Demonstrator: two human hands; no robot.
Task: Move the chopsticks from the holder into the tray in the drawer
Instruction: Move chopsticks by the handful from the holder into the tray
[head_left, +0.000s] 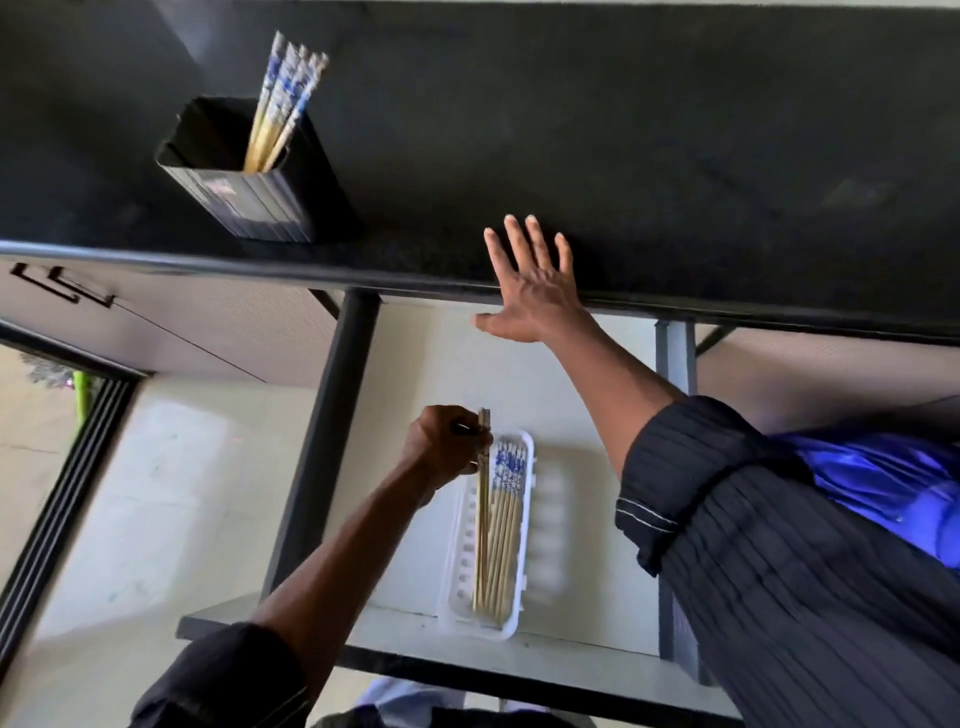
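Pale bamboo chopsticks with blue-and-white patterned tops (288, 96) stand as a small bundle in a black, ribbed, square-sided plastic holder (244, 195), leaning toward its right corner with the patterned ends uppermost. The holder rests on the dark matte bench (675, 130), near its front edge. Below the bench, an open white drawer (587, 519) carries a white, oblong plastic tray (524, 571) with rounded corners. Several matching chopsticks (506, 519) lie lengthwise in the tray, side by side, patterned ends toward the bench. The left hand (447, 447) is clenched around a further pair of chopsticks (483, 499), holding them near their upper ends over the tray's left side; whether their tips touch the tray floor cannot be told. The right hand (535, 291) lies flat and released, fingers spread, on the bench's front edge, grasping nothing.
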